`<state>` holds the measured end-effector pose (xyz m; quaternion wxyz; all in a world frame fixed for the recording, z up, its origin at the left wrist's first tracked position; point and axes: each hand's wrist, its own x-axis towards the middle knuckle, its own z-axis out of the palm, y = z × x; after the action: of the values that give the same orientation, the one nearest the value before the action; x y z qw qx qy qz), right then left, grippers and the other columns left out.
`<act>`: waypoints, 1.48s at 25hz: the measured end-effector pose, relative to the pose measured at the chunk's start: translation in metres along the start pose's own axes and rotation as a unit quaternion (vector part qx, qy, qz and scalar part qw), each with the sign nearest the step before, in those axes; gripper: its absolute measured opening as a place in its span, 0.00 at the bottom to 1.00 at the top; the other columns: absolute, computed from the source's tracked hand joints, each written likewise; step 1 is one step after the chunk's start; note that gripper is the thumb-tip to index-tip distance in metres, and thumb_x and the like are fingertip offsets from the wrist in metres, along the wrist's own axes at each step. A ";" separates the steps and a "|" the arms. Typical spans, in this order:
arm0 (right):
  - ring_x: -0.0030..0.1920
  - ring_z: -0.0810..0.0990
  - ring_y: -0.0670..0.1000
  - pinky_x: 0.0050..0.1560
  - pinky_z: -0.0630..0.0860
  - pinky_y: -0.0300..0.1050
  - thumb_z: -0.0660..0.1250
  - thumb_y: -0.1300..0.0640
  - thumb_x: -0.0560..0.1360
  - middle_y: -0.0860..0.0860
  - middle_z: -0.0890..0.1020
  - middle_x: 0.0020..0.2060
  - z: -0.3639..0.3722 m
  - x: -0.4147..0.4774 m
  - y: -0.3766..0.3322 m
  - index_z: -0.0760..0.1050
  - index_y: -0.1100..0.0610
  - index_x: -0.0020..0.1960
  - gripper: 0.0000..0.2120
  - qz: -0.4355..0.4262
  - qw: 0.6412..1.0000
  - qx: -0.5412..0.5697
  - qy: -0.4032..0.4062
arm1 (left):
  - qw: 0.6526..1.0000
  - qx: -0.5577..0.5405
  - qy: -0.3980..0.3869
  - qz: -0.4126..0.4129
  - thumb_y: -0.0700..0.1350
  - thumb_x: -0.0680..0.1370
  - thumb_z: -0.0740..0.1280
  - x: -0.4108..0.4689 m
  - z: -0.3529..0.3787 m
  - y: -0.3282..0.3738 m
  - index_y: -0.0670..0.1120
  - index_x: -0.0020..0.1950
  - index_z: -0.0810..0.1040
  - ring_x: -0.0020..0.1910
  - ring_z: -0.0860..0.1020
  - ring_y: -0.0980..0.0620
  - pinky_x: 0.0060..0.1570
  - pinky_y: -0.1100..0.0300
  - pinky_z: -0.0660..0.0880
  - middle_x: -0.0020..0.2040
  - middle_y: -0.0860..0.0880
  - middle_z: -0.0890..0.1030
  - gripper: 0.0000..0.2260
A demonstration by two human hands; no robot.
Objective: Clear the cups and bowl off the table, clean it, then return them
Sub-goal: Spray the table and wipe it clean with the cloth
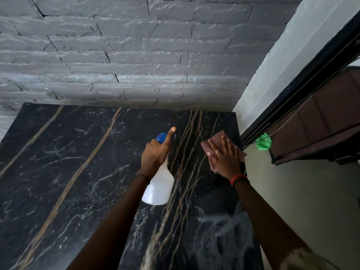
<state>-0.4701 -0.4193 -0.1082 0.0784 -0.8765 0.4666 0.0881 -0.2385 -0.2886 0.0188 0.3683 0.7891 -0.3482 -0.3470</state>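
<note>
The black marble table (68, 162) with gold and white veins fills the lower view. My left hand (155, 154) grips the neck of a white spray bottle (158, 188) with a blue head, held above the table, index finger stretched out over the head. My right hand (226, 158) lies flat, fingers spread, on a red checked cloth (216, 139) pressed onto the table near its far right corner. No cups or bowl are in view.
A grey stone-brick wall (126, 55) stands right behind the table. A white wall (272, 65) meets the table's right edge. Further right is a dark-framed window (311, 114) with a green scrap (264, 142) at its sill.
</note>
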 end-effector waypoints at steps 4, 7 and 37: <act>0.77 0.40 0.59 0.72 0.39 0.63 0.50 0.40 0.80 0.54 0.41 0.78 -0.018 0.015 -0.045 0.43 0.40 0.76 0.28 0.040 0.997 0.062 -0.018 | 1.000 -0.016 -0.002 -0.007 0.64 0.78 0.52 -0.029 -0.009 -0.016 0.41 0.50 0.78 0.32 0.75 0.53 0.35 0.65 0.69 0.35 0.49 0.77 0.28; 0.77 0.40 0.57 0.73 0.38 0.62 0.41 0.35 0.77 0.53 0.41 0.78 -0.014 -0.003 -0.068 0.42 0.38 0.76 0.28 -0.023 0.999 0.036 -0.021 | 1.000 -0.010 -0.004 -0.017 0.64 0.78 0.52 -0.043 -0.010 -0.025 0.41 0.53 0.78 0.32 0.74 0.53 0.34 0.65 0.68 0.35 0.49 0.77 0.29; 0.76 0.37 0.57 0.72 0.38 0.64 0.46 0.38 0.80 0.50 0.37 0.77 -0.004 -0.100 -0.009 0.40 0.36 0.75 0.26 0.067 0.990 0.083 -0.092 | 0.989 0.122 -0.004 -0.077 0.74 0.68 0.48 -0.260 0.045 -0.066 0.46 0.38 0.73 0.34 0.76 0.48 0.31 0.62 0.66 0.32 0.49 0.75 0.33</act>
<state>-0.5175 -0.3342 -0.0815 0.1879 -0.8220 0.5205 0.1345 -0.3897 -0.0624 0.0182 0.2396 0.8514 -0.3276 -0.3323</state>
